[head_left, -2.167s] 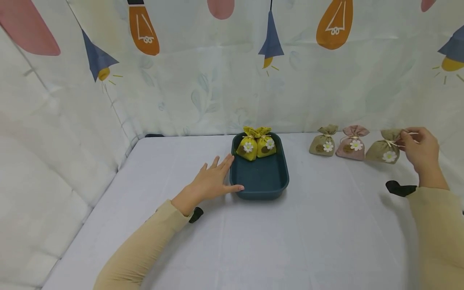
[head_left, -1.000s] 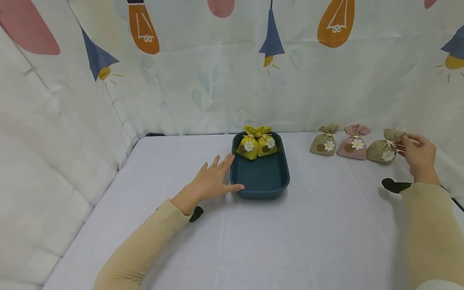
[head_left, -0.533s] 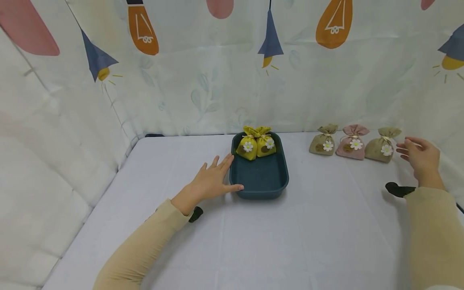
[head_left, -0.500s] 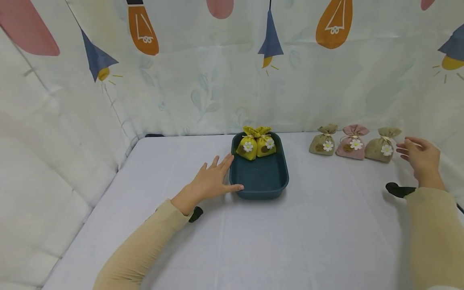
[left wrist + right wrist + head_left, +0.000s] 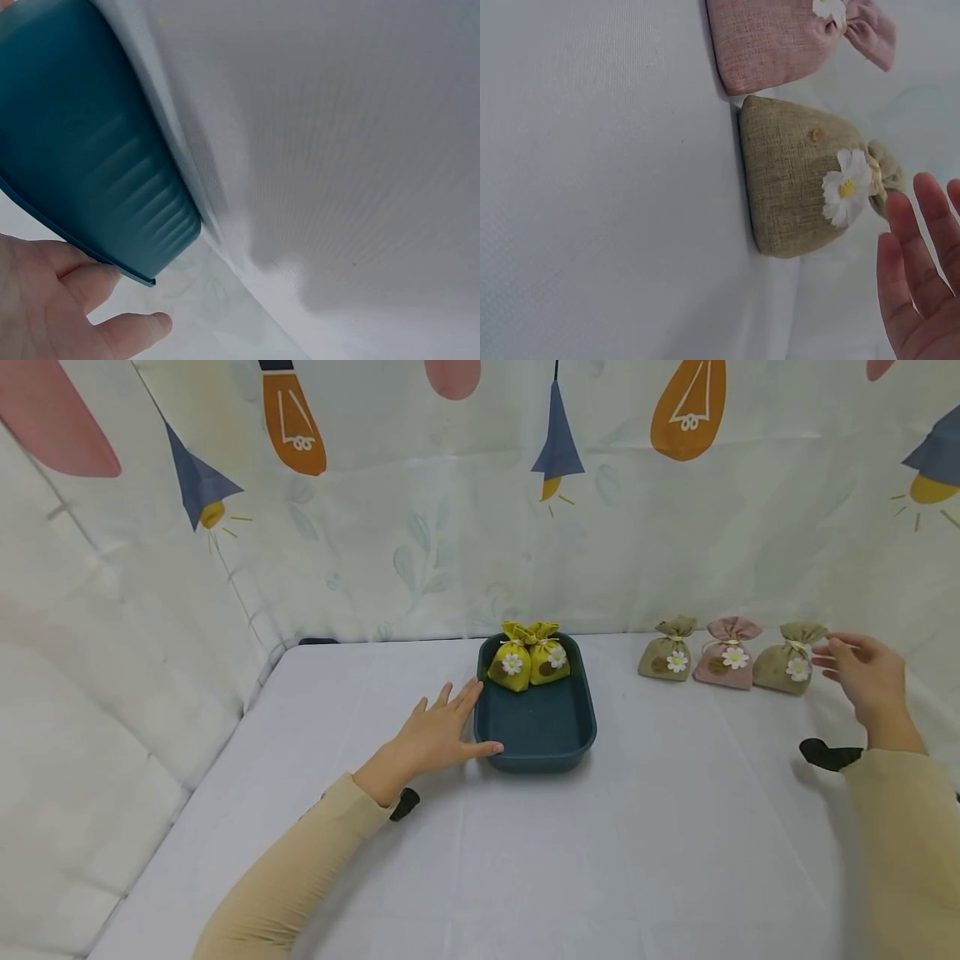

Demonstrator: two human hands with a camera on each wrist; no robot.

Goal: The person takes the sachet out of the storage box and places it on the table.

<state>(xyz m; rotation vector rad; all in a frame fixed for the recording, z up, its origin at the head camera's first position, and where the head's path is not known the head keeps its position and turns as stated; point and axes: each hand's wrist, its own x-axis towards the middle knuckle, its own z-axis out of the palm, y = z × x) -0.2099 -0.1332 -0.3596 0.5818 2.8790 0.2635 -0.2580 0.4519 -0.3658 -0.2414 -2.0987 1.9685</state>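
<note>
In the head view my left hand (image 5: 431, 739) lies with spread, straight fingers against the left rim of a dark teal tray (image 5: 536, 735). Two yellow drawstring pouches (image 5: 512, 667) with white flowers sit at the tray's far end. The left wrist view shows fingertips touching the rim. At the right, my right hand (image 5: 870, 681) is beside the neck of an olive pouch (image 5: 780, 670), its fingers fairly straight. In the right wrist view the fingertips are close to that pouch's tied neck; whether they touch it I cannot tell.
A pink pouch (image 5: 726, 664) stands directly left of the olive one, and another olive pouch (image 5: 666, 660) left of that. All stand near the back edge of the white-covered table (image 5: 540, 860), before a patterned curtain (image 5: 480, 543).
My right hand held the rightmost olive pouch tilted, set it more upright beside the pink one and let go. It drew back, then came nearer the pouch's neck. The left hand stayed still.
</note>
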